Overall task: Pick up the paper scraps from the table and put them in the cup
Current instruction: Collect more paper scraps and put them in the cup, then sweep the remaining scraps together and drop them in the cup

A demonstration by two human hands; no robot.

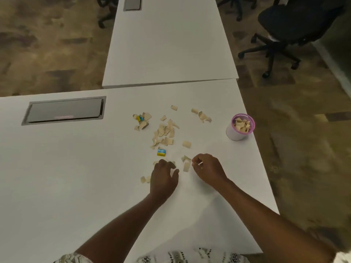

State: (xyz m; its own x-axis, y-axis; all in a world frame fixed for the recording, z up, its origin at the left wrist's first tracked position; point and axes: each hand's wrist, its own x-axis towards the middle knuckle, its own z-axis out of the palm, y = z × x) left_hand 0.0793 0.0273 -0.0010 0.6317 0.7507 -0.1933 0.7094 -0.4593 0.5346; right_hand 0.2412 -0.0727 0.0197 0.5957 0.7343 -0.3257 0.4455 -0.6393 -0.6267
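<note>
Paper scraps (165,132) litter the white counter (76,168). Left hand (164,177) spreads flat over some; right hand (208,168) pinches a small white sliver, likely paper. More lie toward twelve o'clock. The pink-rimmed cup (239,127), part filled, stands at two o'clock. Best gather several before carrying. Scraps under the left palm are hidden.
</note>
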